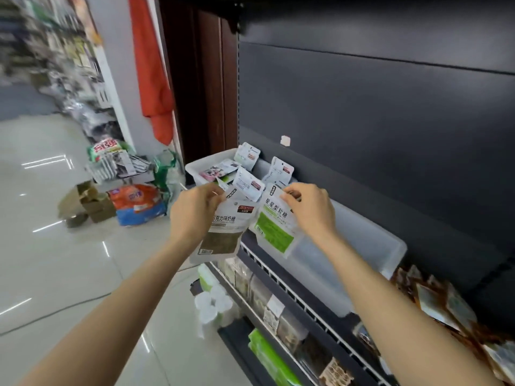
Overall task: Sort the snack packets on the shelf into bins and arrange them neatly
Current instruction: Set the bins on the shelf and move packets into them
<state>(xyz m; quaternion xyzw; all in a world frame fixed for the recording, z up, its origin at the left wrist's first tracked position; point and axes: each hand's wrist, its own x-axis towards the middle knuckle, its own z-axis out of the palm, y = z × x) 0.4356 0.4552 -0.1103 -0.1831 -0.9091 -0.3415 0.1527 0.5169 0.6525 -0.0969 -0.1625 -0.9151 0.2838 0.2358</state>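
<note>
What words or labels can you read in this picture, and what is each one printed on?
"星星型软糖": on the green-panel packet held by the right hand.
"克力味奶糖", first character hidden: on the brown-panel packet held by the left hand.
The red logo on the brown-panel packet, the small packets in the white bin, the lower-shelf labels and the floor bags: too small or blurred.
</note>
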